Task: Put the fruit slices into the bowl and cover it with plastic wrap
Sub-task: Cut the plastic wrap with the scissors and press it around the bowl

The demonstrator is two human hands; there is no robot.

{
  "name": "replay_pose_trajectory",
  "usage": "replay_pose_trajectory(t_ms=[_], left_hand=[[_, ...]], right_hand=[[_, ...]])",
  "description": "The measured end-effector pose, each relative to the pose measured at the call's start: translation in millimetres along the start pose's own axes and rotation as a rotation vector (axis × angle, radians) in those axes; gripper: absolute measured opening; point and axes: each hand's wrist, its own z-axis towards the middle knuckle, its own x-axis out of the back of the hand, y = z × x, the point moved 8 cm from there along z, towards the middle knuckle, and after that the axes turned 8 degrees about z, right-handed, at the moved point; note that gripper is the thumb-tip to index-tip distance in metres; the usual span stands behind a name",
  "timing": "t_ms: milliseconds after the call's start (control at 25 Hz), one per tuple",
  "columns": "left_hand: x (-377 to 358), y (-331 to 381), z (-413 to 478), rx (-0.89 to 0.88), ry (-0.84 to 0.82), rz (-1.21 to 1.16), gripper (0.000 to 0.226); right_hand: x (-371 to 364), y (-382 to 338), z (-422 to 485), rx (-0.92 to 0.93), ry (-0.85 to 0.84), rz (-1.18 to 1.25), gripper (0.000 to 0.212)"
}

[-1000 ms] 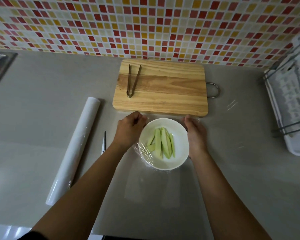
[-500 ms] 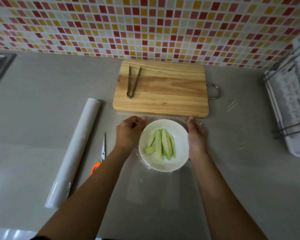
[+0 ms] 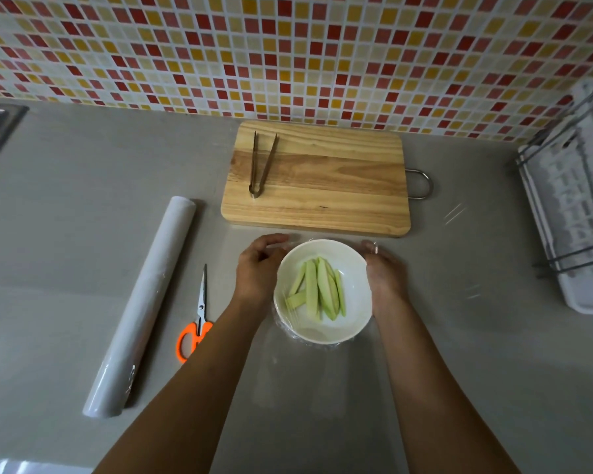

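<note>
now left hand (image 3: pixel 259 268) and right hand (image 3: pixel 384 273) cupped against wrapped bowl (image 3: pixel 322 328), fruit slices (image 3: pixel 317 292) inside

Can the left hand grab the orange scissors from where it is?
Probably yes. The left hand rests against the bowl, and the scissors lie on the counter just to its left with nothing between them. It would have to let go of the plastic wrap first.

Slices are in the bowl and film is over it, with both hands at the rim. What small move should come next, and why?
Probably press the plastic wrap down the bowl sides and tuck it under. The fruit slices already lie inside, the left hand and right hand flank the rim, and film bunches loosely at the near-left edge.
</note>
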Motion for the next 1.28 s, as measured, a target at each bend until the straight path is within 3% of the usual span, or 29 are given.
replay_pose_trajectory(t_ms=[120,320,560,640,800,960,1040,1120,1280], left_hand=[[-8.7,-2.2,-3.3,0.018,-0.028,-0.149,0.027],[-8.5,-6.7,1.7,-0.002,-0.007,-0.135,0.034],[-5.3,-6.7,6.8,-0.063,-0.001,-0.035,0.025],[-6.2,-7.1,8.4,-0.077,-0.009,-0.037,0.023],[-4.4,-7.3,9.8,-0.096,-0.007,-0.004,0.029],[-3.9,-8.5,10.6,-0.077,-0.001,-0.014,0.032],[-2.6,-11.2,10.4,-0.035,0.019,-0.033,0.035],[-1.6,-13.2,10.7,-0.009,0.031,-0.036,0.038],[-2.0,-10.8,11.9,-0.032,0.017,0.026,0.039]], right_hand=[[0.8,-5.9,-2.1,0.044,0.020,-0.010,0.028],[1.3,-6.2,-6.5,0.008,0.052,-0.011,0.042],[-5.3,12.0,-3.4,-0.143,-0.060,0.361,0.041],[1.4,11.7,-1.7,-0.095,0.041,0.428,0.042],[28.4,-9.1,-12.1,0.190,0.325,0.284,0.040],[53.8,-13.6,-39.0,0.293,0.639,0.376,0.029],[49.0,-28.4,-47.4,0.468,0.537,0.542,0.029],[39.5,-43.0,-51.5,0.626,0.289,0.611,0.029],[-2.5,-37.0,-48.7,0.545,-0.320,0.371,0.046]])
